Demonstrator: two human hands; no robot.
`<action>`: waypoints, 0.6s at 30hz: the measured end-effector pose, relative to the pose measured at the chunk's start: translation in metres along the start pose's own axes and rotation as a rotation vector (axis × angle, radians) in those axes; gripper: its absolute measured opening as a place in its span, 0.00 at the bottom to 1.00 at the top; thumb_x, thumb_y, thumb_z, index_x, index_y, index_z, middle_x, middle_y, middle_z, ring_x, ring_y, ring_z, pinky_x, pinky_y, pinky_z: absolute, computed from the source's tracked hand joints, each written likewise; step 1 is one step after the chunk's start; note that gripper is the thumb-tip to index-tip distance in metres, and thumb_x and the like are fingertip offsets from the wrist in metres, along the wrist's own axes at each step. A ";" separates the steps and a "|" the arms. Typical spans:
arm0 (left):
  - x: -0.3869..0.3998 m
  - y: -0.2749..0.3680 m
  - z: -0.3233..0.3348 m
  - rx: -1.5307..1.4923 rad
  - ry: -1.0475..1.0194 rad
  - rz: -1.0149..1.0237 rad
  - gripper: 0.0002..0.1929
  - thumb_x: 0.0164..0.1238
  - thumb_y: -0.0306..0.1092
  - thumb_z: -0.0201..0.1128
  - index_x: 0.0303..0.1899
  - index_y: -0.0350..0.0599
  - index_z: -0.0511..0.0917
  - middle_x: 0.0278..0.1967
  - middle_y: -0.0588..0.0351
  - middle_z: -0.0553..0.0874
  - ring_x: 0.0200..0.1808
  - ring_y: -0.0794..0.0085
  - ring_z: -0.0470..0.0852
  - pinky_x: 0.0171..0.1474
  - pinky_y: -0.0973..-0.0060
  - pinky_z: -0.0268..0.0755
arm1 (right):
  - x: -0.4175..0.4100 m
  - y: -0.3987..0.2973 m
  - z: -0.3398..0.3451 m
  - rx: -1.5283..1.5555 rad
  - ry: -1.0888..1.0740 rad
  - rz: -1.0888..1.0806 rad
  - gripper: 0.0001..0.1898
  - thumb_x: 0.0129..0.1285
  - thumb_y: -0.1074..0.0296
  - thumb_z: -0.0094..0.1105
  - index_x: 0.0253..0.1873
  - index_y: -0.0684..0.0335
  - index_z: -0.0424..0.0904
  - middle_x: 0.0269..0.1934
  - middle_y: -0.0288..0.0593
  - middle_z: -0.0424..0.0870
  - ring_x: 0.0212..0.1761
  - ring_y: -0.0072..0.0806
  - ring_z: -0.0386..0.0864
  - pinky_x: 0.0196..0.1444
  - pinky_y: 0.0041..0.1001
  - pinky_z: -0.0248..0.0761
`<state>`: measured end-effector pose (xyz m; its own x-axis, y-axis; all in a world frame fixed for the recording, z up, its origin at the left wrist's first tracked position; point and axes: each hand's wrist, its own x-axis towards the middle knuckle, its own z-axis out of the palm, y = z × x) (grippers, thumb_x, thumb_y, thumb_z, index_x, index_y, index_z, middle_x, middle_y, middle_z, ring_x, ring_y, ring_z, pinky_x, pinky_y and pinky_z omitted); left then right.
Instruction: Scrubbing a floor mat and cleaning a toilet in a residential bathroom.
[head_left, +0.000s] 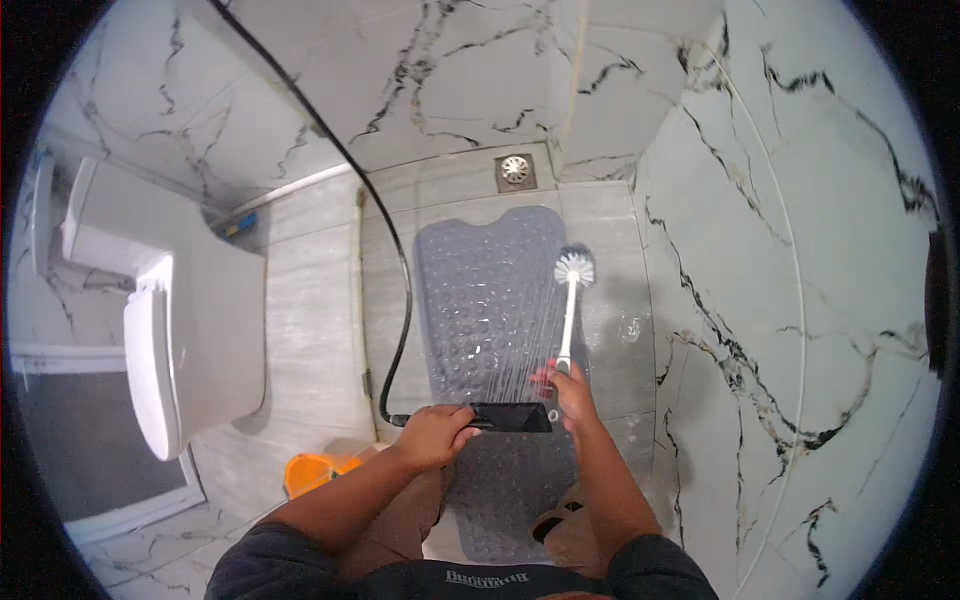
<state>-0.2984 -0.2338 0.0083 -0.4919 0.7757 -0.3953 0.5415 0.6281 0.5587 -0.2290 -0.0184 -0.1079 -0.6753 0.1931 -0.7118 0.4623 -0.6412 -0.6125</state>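
Observation:
My left hand is closed around the handle of a black hand shower, which sprays thin jets of water forward over a grey textured bath mat. A black hose runs from the shower handle up to the top left. In my right hand is the grey grip of a toilet brush with a white handle. Its round bristle head points away from me, above the mat's right edge and the tiles. The mat lies flat on the wet floor.
A round metal floor drain lies beyond the mat. On the left stand a white toilet and an orange container. A raised strip crosses the floor left of the mat. Marble-patterned walls border the floor.

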 end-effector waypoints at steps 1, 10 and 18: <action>-0.009 0.005 -0.006 -0.020 0.050 -0.019 0.12 0.61 0.42 0.51 0.35 0.41 0.70 0.30 0.46 0.76 0.34 0.51 0.76 0.36 0.61 0.68 | -0.013 -0.005 0.006 -0.055 0.058 -0.015 0.12 0.60 0.73 0.45 0.49 0.66 0.64 0.39 0.46 0.76 0.38 0.33 0.78 0.38 0.29 0.72; -0.105 0.101 -0.054 -0.444 0.254 -0.135 0.14 0.61 0.41 0.52 0.38 0.37 0.70 0.36 0.41 0.76 0.39 0.47 0.74 0.41 0.60 0.66 | -0.204 -0.050 0.027 -0.287 0.238 0.080 0.10 0.60 0.70 0.49 0.44 0.66 0.67 0.25 0.40 0.74 0.18 0.24 0.72 0.18 0.23 0.67; -0.216 0.148 -0.174 -0.764 0.372 -0.146 0.15 0.65 0.41 0.49 0.43 0.37 0.70 0.34 0.42 0.77 0.38 0.56 0.77 0.42 0.67 0.67 | -0.319 -0.159 0.108 -0.734 0.154 -0.092 0.19 0.57 0.76 0.45 0.54 0.58 0.61 0.22 0.40 0.71 0.14 0.23 0.68 0.15 0.24 0.63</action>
<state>-0.2306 -0.3188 0.3034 -0.7843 0.5365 -0.3117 -0.0862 0.4032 0.9110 -0.1489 -0.0580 0.2534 -0.6664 0.3579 -0.6540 0.7087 0.0318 -0.7047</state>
